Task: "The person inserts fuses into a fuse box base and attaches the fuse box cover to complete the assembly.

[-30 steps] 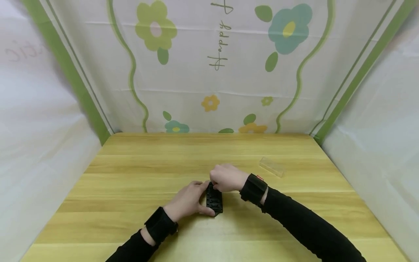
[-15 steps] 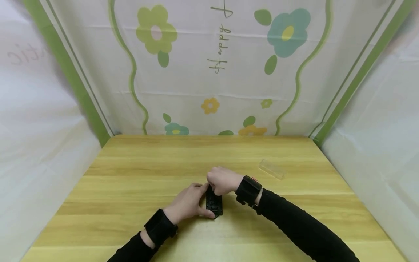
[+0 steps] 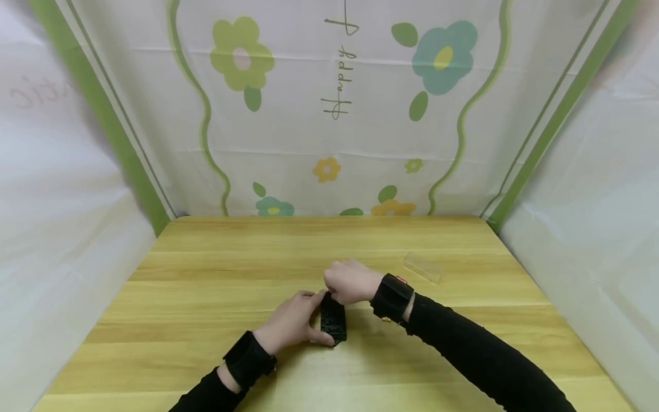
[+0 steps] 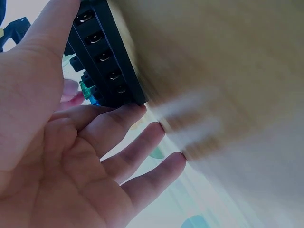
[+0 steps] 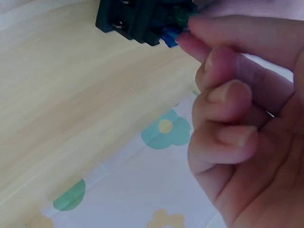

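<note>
A black fuse block (image 3: 333, 321) with a row of screw terminals lies on the table. My left hand (image 3: 293, 320) holds it by its ends, thumb at the near end and index finger at the far end. In the left wrist view, the other left fingers stretch out past the block (image 4: 111, 61). Over the block's far end, my right hand (image 3: 352, 281) pinches a small coloured fuse between thumb and forefinger, other fingers curled. A green fuse (image 5: 181, 16) and a blue fuse (image 5: 169, 37) show at these fingertips; which one is pinched is partly hidden.
A clear plastic cover (image 3: 422, 268) lies on the wooden table (image 3: 216, 274), beyond and to the right of the hands. White cloth walls with printed flowers (image 3: 329, 169) stand behind and at both sides.
My right hand has shifted slightly left and stays at the block's far end. The left hand keeps its hold. The head view has tilted and turned slightly.
</note>
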`<move>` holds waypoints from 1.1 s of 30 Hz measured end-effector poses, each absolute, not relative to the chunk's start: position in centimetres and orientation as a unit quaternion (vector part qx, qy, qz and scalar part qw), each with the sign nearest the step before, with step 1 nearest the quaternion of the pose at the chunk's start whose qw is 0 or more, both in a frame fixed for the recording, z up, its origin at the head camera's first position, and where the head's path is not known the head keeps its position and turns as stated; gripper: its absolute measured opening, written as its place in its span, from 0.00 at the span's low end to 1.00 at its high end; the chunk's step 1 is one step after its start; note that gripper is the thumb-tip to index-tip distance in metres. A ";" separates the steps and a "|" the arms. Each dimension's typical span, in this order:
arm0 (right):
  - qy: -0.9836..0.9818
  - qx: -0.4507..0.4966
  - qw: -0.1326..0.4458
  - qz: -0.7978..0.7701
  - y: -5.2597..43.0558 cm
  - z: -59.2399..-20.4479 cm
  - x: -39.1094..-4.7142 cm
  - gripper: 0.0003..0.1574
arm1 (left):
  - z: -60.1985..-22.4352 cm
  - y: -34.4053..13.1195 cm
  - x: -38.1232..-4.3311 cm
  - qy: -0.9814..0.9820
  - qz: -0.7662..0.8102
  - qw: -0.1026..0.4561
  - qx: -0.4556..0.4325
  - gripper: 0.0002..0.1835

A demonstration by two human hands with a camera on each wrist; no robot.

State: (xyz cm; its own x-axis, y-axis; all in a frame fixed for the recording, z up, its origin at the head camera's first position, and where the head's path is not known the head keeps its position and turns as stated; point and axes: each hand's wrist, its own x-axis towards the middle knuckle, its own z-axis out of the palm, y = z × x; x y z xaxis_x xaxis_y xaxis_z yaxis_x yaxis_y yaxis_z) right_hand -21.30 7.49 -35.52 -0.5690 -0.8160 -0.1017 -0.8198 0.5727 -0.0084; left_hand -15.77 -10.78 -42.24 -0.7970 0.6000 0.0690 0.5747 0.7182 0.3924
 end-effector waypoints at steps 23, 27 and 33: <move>0.873 -0.484 0.058 0.024 6.5 -37.1 -22.2 0.14 | -42.0 -10.8 -15.9 0.919 0.205 0.024 0.336 0.54; 0.869 -0.489 0.069 0.006 6.7 -36.8 -22.6 0.21 | -42.0 -10.8 -16.1 0.921 0.204 0.021 0.331 0.53; 0.862 -0.495 0.101 -0.033 7.4 -36.7 -23.0 0.28 | -42.1 -11.0 -15.9 0.926 0.204 0.034 0.316 0.55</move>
State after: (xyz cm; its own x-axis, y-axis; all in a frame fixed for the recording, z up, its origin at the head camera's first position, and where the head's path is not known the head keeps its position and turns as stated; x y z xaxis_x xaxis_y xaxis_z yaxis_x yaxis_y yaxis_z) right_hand -22.98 7.43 -36.66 -0.4893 -0.8606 -0.1414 -0.8471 0.5076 -0.1575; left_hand -15.94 -10.95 -42.14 -0.7978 0.5993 0.0661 0.5714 0.7166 0.4000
